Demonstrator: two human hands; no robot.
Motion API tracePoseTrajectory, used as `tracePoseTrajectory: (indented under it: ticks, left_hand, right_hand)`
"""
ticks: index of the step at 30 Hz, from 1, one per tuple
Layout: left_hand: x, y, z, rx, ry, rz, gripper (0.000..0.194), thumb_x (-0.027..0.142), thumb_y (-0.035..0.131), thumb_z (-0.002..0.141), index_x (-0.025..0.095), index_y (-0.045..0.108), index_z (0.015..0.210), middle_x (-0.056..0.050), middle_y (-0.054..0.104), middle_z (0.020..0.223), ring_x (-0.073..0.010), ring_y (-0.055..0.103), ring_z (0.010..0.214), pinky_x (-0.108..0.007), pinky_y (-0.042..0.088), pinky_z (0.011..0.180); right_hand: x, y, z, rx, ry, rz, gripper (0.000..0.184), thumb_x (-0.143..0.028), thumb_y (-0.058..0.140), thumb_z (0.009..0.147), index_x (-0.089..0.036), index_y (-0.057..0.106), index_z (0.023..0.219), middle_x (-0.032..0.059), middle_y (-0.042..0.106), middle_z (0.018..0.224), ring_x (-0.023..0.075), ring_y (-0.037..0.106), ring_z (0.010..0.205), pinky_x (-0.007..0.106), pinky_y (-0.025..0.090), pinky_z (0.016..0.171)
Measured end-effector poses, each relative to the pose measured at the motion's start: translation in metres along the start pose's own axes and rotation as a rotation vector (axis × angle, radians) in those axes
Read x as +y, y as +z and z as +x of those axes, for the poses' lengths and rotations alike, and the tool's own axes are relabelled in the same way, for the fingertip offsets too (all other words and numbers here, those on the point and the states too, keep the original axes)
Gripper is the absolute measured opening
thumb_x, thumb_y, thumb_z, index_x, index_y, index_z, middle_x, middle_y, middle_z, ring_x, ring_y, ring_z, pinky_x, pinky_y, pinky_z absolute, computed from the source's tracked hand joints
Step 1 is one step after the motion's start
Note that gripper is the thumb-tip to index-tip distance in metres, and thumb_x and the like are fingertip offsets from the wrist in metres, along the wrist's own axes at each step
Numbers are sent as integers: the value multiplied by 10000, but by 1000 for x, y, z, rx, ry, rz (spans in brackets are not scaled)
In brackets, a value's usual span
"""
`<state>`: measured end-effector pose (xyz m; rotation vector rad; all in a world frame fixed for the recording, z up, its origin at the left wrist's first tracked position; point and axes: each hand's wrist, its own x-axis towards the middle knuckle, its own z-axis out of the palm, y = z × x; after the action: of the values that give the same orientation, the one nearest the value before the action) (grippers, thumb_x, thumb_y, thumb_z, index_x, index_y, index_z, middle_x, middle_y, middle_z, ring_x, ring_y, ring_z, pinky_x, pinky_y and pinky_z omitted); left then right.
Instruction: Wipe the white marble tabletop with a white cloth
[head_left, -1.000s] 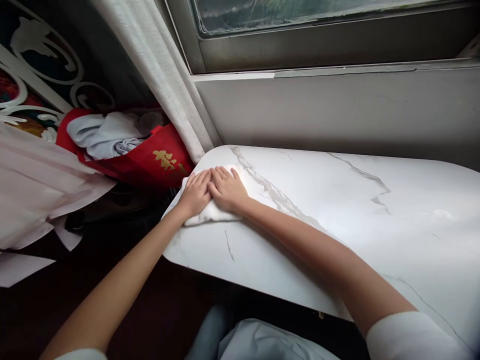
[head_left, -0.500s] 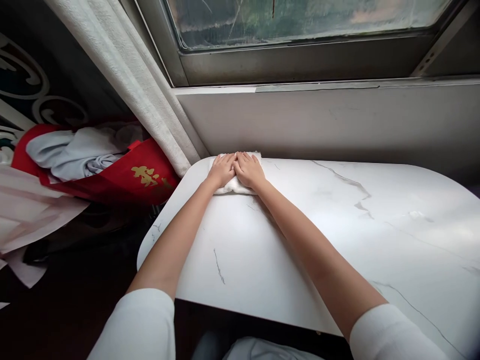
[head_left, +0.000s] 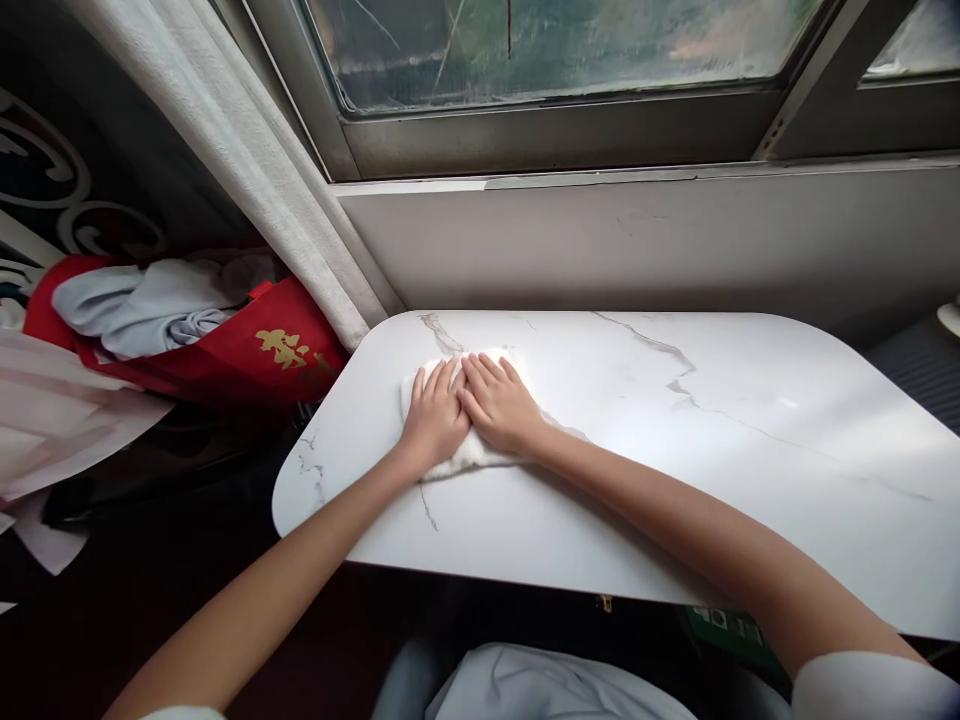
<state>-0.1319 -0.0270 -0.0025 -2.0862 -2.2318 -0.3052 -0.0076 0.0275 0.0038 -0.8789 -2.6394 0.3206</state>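
A folded white cloth (head_left: pixel 469 455) lies on the left part of a white marble-patterned table (head_left: pixel 675 440). My left hand (head_left: pixel 433 420) and my right hand (head_left: pixel 501 405) rest flat on the cloth side by side, fingers stretched out and pressing down. Most of the cloth is hidden under the two palms; only its edges show around them.
A grey wall and window sill (head_left: pixel 600 180) run behind the table. A pale curtain (head_left: pixel 247 170) hangs at the left. Beside the table sits a red bag (head_left: pixel 247 350) holding light blue fabric (head_left: pixel 142 300). Pale pink sheets (head_left: pixel 52 420) lie further left.
Both hands pushed the cloth from the table's left edge to the back edge by the wall, then pulled it back toward me to the left middle.
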Motion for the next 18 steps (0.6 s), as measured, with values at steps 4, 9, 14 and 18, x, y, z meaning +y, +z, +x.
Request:
tracePoseTrajectory:
  ticks: [4,9,14,18]
  left_hand:
    - [31,-3,-64,75,22,-2,565,235,284,900,63,348,1434,-158,379,1489,-285,263,1411,-505,170,1165]
    - [67,-6,-111,93,115,-39,673,249,339,870,116,179,1509,-151,327,1517,-297,189,1434,-547,164,1163]
    - [78,-5,-102,47,151,-55,652,266,331,881,93,217,1498,-160,322,1516,-295,196,1432,-549,173,1162]
    - [71,-2,-59,-31,149,-54,587,261,299,894,52,341,1441,-165,352,1501,-284,243,1419,-517,141,1176]
  right_hand:
    - [-20,-12,-60,-47,-80,44,595,-371,209,995,-23,273,1473,155,277,1532,266,184,1433,487,132,1174]
    - [-25,-28,-115,-77,-131,86,601,-384,243,982,-65,249,1491,135,254,1536,249,136,1445,506,146,1183]
    - [-12,-36,-123,-79,-87,102,594,-392,263,980,-103,245,1499,113,284,1530,228,167,1441,485,167,1183]
    - [9,-34,-98,-78,-24,81,596,-394,230,988,-68,266,1485,134,300,1527,235,199,1433,472,139,1178]
